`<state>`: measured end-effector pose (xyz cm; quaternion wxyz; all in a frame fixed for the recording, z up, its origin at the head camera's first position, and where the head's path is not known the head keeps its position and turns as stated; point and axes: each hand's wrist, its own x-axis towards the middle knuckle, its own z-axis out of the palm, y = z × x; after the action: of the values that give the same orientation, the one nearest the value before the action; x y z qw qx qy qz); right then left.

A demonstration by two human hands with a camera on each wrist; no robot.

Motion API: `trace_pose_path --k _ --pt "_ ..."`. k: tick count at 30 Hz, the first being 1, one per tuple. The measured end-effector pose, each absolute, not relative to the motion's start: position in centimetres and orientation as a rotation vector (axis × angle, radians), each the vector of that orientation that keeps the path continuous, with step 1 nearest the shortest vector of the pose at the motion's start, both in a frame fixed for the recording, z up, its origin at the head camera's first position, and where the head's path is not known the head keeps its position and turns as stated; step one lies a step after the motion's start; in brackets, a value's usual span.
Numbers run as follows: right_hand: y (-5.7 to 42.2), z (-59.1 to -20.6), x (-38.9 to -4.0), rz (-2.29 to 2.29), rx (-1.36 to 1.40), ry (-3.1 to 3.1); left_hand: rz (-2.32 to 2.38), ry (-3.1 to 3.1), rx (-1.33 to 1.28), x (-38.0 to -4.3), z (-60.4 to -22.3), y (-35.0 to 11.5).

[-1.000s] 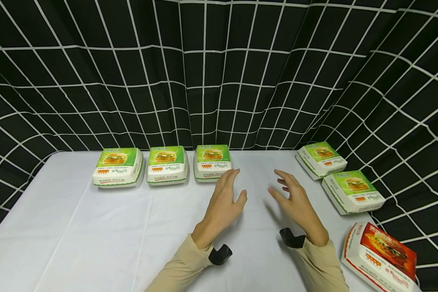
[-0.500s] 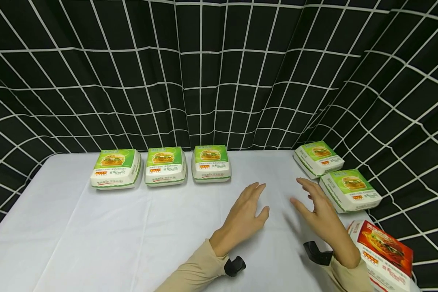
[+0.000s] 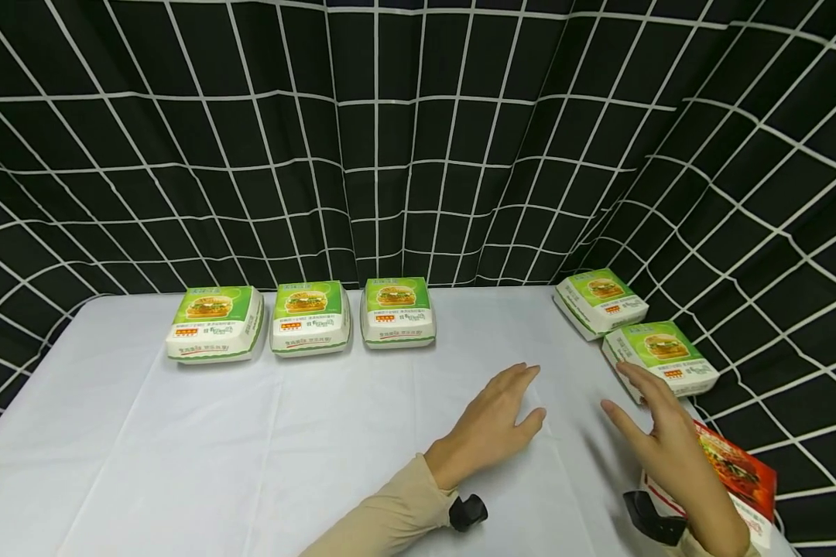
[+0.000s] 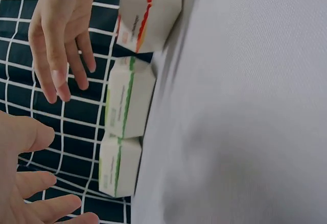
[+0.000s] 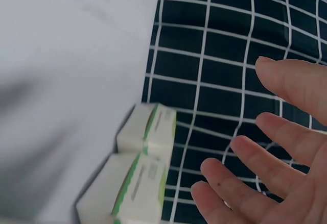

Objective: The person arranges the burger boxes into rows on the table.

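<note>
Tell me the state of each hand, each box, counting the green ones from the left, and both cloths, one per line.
Left hand: open, holding nothing
Right hand: open, holding nothing
First green box: closed
Second green box: closed
Third green box: closed
Fourth green box: closed
Fifth green box: closed, partly hidden
Red box: closed, partly hidden
Gridded backdrop cloth: hanging
White tablecloth: spread, lightly creased

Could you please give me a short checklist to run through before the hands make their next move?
1. Left hand empty: ok.
2. Right hand empty: ok.
3. Red-topped box in full sight from the head view: not ok, partly covered.
4. Row of three green-topped boxes spaced apart: ok.
5. Gap between the two green-topped boxes on the right: not ok, they appear to touch.
</note>
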<state>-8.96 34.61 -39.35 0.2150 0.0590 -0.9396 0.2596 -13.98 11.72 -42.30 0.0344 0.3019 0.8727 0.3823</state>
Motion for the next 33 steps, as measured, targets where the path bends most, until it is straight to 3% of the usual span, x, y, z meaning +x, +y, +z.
trace_pose_path --k 20,28,33 --pt "39.2 -41.0 -3.4 0.662 -0.182 -2.728 1.013 2.598 1.036 -13.2 -43.1 16.9" --pt "41.4 -41.3 -1.8 0.609 -0.508 -2.793 0.957 2.579 1.091 -12.9 -43.5 18.7" --pt "42.2 -41.9 -0.8 0.555 -0.564 -2.742 0.930 2.546 1.116 -12.7 -43.8 19.6"
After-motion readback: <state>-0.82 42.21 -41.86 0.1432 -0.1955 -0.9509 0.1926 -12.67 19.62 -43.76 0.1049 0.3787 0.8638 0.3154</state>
